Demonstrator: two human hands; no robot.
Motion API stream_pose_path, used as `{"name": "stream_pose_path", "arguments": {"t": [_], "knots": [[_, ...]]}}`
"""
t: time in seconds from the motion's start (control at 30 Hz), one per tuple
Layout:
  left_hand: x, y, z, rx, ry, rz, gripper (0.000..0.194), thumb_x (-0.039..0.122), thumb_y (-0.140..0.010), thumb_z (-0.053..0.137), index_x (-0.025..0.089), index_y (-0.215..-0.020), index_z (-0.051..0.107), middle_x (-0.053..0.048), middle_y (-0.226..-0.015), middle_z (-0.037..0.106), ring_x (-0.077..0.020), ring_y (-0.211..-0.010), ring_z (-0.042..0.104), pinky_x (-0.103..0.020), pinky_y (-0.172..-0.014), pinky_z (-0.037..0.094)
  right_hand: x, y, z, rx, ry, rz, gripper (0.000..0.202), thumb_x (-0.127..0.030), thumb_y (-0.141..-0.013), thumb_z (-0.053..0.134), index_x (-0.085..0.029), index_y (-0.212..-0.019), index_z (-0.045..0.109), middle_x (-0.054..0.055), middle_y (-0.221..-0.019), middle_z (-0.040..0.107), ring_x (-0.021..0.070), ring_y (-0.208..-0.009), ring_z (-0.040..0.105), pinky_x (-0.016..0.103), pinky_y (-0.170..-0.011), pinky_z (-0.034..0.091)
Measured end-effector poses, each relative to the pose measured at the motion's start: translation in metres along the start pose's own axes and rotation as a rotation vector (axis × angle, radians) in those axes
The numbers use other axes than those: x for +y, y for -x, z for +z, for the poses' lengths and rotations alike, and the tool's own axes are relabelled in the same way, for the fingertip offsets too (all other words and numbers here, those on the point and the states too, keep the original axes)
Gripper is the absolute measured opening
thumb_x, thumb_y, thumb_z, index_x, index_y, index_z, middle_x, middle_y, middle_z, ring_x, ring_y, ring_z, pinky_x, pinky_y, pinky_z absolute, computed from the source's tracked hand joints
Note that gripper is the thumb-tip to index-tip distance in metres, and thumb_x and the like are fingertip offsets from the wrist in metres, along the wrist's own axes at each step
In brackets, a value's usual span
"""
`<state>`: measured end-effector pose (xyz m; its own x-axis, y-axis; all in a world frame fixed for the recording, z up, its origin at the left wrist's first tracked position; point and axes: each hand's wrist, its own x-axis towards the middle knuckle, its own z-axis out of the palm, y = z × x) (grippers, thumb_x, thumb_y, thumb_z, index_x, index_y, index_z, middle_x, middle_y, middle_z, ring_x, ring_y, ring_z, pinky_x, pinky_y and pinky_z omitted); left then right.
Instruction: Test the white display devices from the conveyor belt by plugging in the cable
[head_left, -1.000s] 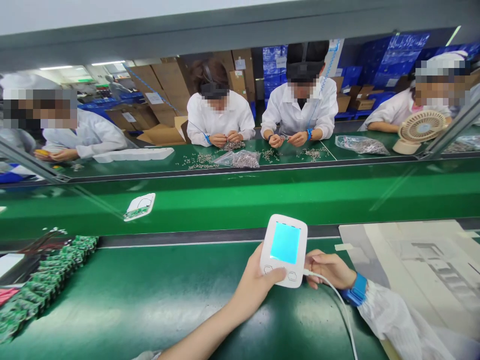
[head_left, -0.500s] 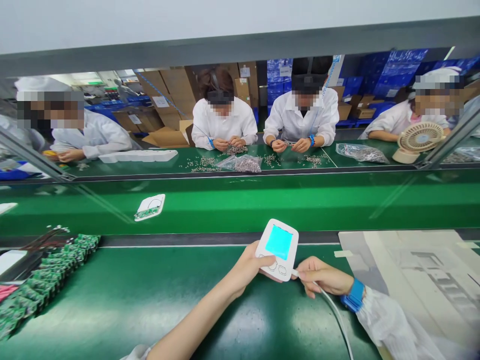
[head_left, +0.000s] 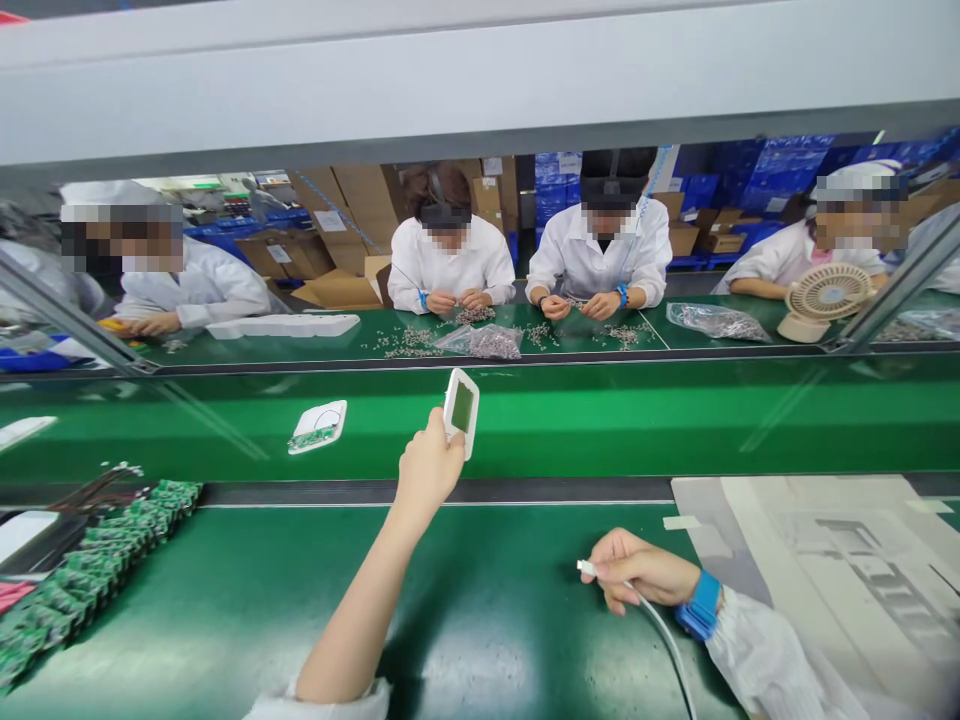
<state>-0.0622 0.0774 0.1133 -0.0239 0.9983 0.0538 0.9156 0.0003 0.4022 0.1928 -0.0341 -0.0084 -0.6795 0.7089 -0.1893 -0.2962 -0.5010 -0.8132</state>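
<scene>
My left hand (head_left: 431, 465) grips a white handheld device (head_left: 461, 412) by its lower end. The device is tilted over the bright green belt, and its screen looks dark green, unlit. Lower right, my right hand (head_left: 637, 570) pinches the white plug (head_left: 587, 568) of a cable between thumb and fingers. That plug is apart from the device, and its white cable (head_left: 670, 645) curves down to the bottom edge. A blue wrist strap (head_left: 701, 605) sits on my right wrist.
Stacked green circuit boards (head_left: 97, 570) lie at left. A white housing with a board (head_left: 318, 427) rests on the belt (head_left: 600, 420). Taped cardboard (head_left: 810, 560) covers the bench at right. Across the belt, co-workers in white handle small parts; a fan (head_left: 829, 295) stands there.
The cable plug has come out of the device. My left hand has carried the device up and left over the belt, and its screen has gone from bright blue to dark.
</scene>
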Motion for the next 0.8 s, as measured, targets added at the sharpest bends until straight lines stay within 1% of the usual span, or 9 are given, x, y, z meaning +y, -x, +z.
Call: {"name": "stream_pose_path", "arguments": {"t": [0.1,0.2,0.33,0.4,0.47,0.53,0.67,0.73,0.8], "knots": [[0.005,-0.016,0.017,0.0,-0.121,-0.049,0.036,0.012,-0.076,0.04,0.007,-0.112,0.04,-0.024,-0.092,0.059,-0.0378,-0.092,0.056,-0.049,-0.073,0.04,0.0,-0.001,0.001,0.004,0.008,-0.012,0.019,-0.023,-0.076,0.063,-0.006,-0.08,0.068,-0.006,-0.035,0.047,0.0033,-0.031,0.037,0.022,-0.047,0.044],[0.022,-0.023,0.048,-0.046,-0.164,-0.053,0.038,0.006,-0.073,0.043,0.003,-0.112,0.042,-0.027,-0.09,0.059,-0.0383,-0.093,0.057,-0.05,-0.076,0.038,0.001,-0.001,0.003,0.017,0.005,-0.025,0.019,-0.024,-0.076,0.063,-0.006,-0.079,0.068,-0.006,-0.034,0.046,0.0029,-0.03,0.035,0.022,-0.046,0.044],[0.053,-0.025,0.088,-0.07,-0.152,-0.024,0.038,0.008,-0.081,0.03,0.0,-0.116,0.041,-0.03,-0.087,0.06,-0.0378,-0.091,0.058,-0.057,-0.081,0.031,0.002,-0.002,0.005,0.041,0.003,-0.037,0.019,-0.025,-0.076,0.064,-0.006,-0.076,0.068,-0.005,-0.033,0.046,0.0031,-0.03,0.035,0.022,-0.046,0.043],[0.068,-0.025,0.105,-0.067,-0.138,-0.003,0.041,0.008,-0.083,0.023,-0.001,-0.12,0.037,-0.032,-0.091,0.059,-0.0394,-0.096,0.056,-0.059,-0.081,0.03,0.003,-0.003,0.005,0.047,0.006,-0.044,0.019,-0.025,-0.075,0.064,-0.006,-0.075,0.068,-0.005,-0.033,0.045,0.0032,-0.03,0.035,0.023,-0.047,0.043],[0.08,-0.024,0.12,-0.063,-0.117,0.014,0.043,0.013,-0.085,0.023,-0.001,-0.124,0.033,-0.036,-0.099,0.055,-0.0424,-0.103,0.051,-0.061,-0.08,0.029,0.004,-0.004,0.004,0.046,0.011,-0.048,0.019,-0.024,-0.076,0.064,-0.006,-0.076,0.068,-0.005,-0.033,0.045,0.0032,-0.03,0.034,0.023,-0.048,0.044],[0.091,-0.024,0.132,-0.071,-0.091,0.03,0.044,0.022,-0.086,0.03,0.001,-0.125,0.032,-0.037,-0.106,0.051,-0.0458,-0.108,0.045,-0.063,-0.079,0.029,0.004,-0.004,0.003,0.042,0.014,-0.052,0.019,-0.023,-0.076,0.063,-0.005,-0.078,0.067,-0.005,-0.034,0.045,0.0031,-0.03,0.033,0.023,-0.048,0.044],[0.105,-0.022,0.146,-0.141,-0.082,0.049,0.062,0.041,-0.075,0.056,0.002,-0.12,0.04,-0.038,-0.107,0.05,-0.0515,-0.108,0.04,-0.065,-0.079,0.027,0.004,-0.003,0.004,0.048,0.016,-0.063,0.02,-0.024,-0.077,0.062,-0.005,-0.08,0.067,-0.005,-0.035,0.046,0.0032,-0.031,0.034,0.023,-0.049,0.044],[0.108,-0.021,0.145,-0.19,-0.103,0.065,0.063,0.041,-0.072,0.061,0.001,-0.116,0.044,-0.037,-0.103,0.053,-0.0507,-0.106,0.043,-0.064,-0.081,0.027,0.004,-0.003,0.004,0.048,0.018,-0.066,0.02,-0.024,-0.077,0.062,-0.005,-0.081,0.067,-0.005,-0.035,0.046,0.0033,-0.031,0.034,0.024,-0.049,0.044],[0.107,-0.02,0.135,-0.224,-0.116,0.084,0.057,0.039,-0.073,0.06,0.001,-0.114,0.047,-0.034,-0.099,0.056,-0.0474,-0.1,0.049,-0.062,-0.083,0.027,0.004,-0.002,0.004,0.044,0.02,-0.07,0.02,-0.024,-0.077,0.062,-0.005,-0.081,0.067,-0.005,-0.035,0.046,0.0033,-0.031,0.034,0.024,-0.049,0.044]]}}
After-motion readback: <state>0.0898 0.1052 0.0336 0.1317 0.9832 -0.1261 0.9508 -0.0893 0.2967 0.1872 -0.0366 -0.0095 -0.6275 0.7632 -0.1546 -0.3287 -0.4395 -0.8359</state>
